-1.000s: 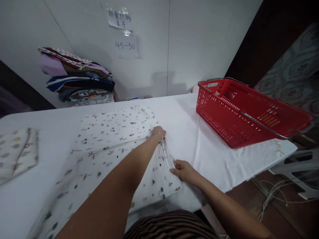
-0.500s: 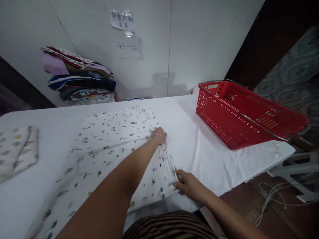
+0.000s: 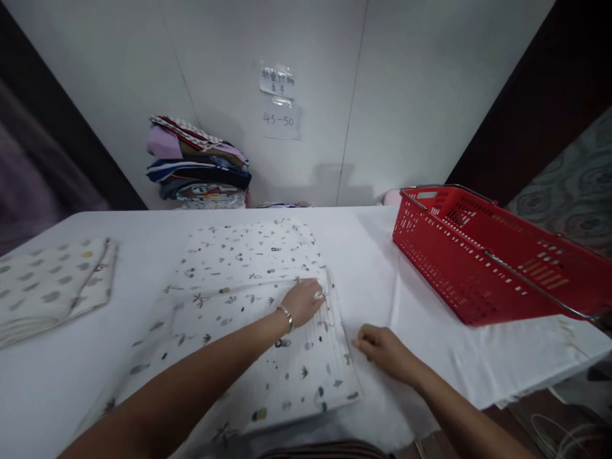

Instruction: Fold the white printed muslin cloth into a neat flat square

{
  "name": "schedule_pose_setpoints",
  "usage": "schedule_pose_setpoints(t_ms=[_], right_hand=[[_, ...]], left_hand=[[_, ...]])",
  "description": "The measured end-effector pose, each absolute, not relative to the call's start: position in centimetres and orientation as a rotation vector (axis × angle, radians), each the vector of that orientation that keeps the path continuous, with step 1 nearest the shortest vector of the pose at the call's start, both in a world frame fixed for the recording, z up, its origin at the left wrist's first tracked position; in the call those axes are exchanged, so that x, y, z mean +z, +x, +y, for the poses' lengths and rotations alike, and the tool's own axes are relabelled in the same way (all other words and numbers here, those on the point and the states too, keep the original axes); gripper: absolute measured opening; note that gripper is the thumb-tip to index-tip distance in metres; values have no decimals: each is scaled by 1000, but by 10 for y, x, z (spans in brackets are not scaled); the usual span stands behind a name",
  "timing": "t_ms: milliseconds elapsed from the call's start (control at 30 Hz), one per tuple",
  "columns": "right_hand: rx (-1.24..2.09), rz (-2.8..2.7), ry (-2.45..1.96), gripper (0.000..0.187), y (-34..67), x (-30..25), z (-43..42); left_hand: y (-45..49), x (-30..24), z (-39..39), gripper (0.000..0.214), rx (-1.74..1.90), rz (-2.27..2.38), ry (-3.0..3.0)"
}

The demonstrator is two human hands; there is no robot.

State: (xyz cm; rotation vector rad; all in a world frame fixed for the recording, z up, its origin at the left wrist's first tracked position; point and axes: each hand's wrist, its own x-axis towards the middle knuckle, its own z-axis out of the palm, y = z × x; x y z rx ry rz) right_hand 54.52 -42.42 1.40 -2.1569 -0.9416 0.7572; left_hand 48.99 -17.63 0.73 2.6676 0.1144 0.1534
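Both hands have shifted since a moment ago: my right hand (image 3: 388, 352) has come off the edge of the white, plant-printed fabric sheet (image 3: 253, 280), its fingers curled together just beside it. My left hand (image 3: 302, 303) now rests farther in, touching the sheet near its right edge — whether those fingers pinch it, I cannot tell. The sheet lies spread on the white-covered bench (image 3: 368, 280) — left of a red perforated plastic basket (image 3: 440, 261).
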Motion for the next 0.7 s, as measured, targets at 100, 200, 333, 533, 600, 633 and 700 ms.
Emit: schedule_pose_setpoints(t_ms=[100, 200, 333, 533, 600, 633, 700], right_hand=[[738, -867, -2036, 20, 586, 12, -383], [700, -749, -2026, 12, 631, 7, -327], [669, -620, -2128, 17, 683, 6, -248], [724, -469, -2175, 45, 729, 5, -149], [761, -427, -2161, 45, 738, 3, -125], [778, -414, -2139, 45, 743, 1, -116], [808, -425, -2052, 44, 750, -2, -103]], left_hand=[[445, -4, -160, 25, 274, 17, 2723], [413, -17, -145, 29, 321, 121, 2780], [398, -28, -136, 36, 335, 296, 2783], [395, -33, -136, 36, 407, 288, 2769], [393, -34, -136, 36, 430, 279, 2758], [393, -34, -135, 36, 435, 279, 2752], [391, -36, -135, 37, 432, 278, 2738]])
